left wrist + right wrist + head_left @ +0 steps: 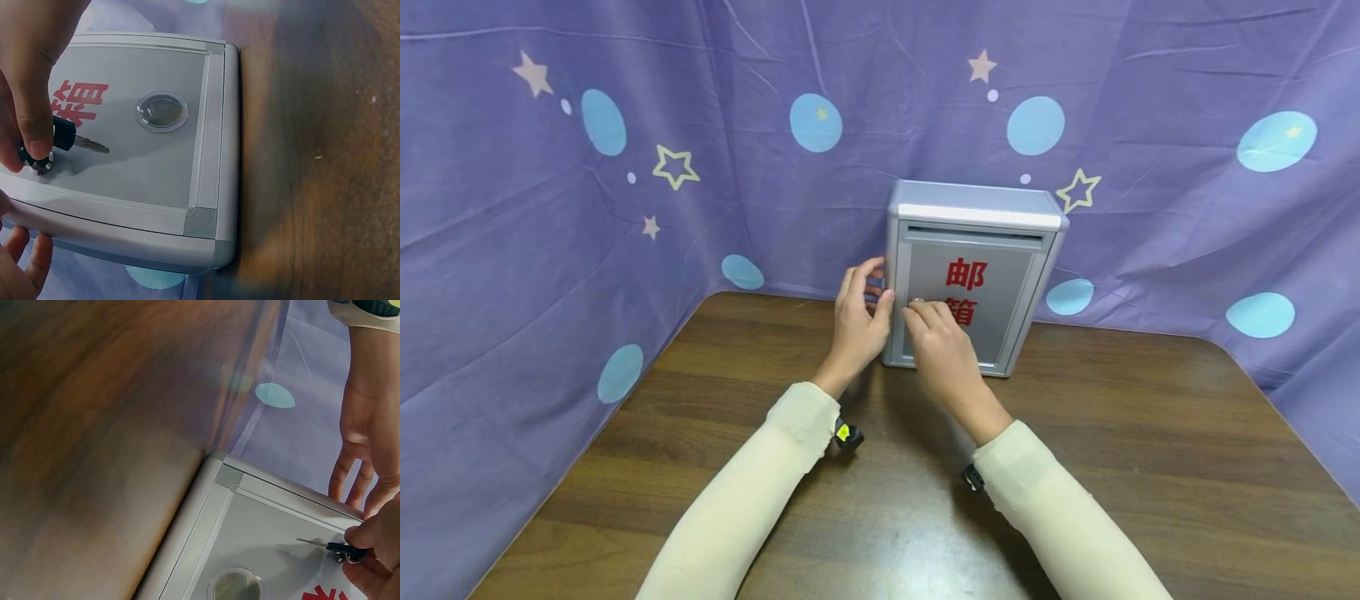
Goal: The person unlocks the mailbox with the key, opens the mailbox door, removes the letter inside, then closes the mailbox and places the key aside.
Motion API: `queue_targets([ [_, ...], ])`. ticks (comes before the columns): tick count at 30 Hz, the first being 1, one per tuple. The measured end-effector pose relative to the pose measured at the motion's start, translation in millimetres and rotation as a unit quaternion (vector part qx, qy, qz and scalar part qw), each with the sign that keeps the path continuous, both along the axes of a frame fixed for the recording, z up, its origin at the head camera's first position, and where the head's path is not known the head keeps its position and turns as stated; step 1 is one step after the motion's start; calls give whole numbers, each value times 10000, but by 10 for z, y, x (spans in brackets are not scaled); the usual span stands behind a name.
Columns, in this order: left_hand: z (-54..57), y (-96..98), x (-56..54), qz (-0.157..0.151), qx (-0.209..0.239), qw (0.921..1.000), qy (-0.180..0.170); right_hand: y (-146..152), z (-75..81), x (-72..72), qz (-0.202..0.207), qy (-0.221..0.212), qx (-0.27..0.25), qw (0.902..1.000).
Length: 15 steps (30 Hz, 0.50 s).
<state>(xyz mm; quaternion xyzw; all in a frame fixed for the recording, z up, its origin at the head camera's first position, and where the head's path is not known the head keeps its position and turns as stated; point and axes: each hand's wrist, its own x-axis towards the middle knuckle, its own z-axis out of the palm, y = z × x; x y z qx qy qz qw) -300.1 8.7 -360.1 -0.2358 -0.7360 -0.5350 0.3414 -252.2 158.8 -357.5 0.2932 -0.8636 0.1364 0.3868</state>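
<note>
A grey metal mailbox (1003, 287) with red characters stands upright on the wooden table, a narrow slot (973, 237) near its top. My right hand (945, 346) is at the left part of its front panel, pinching a key at the lock (41, 166); the fingers hide most of that key. A second key (92, 145) with a black head dangles beside it, blade pointing toward the mailbox's bottom. My left hand (859, 323) touches the mailbox's left side, fairly straight fingers (340, 478) along the side wall and thumb by the front edge.
A round clear window (161, 112) sits low on the front panel. Behind the mailbox hangs a purple curtain (887, 100) with stars and blue spots. The brown wooden table (1150, 433) extends in front and to both sides.
</note>
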Motion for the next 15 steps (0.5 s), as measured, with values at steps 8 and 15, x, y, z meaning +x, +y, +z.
queue_targets([
  [8, -9, -2, 2, -26, 108, 9999, 19, -7, -16, -25, 44, 128, -136, 9998],
  [15, -7, 12, -3, 30, 36, 10000, 5, -33, -41, -51, 166, 182, -1026, 9944],
])
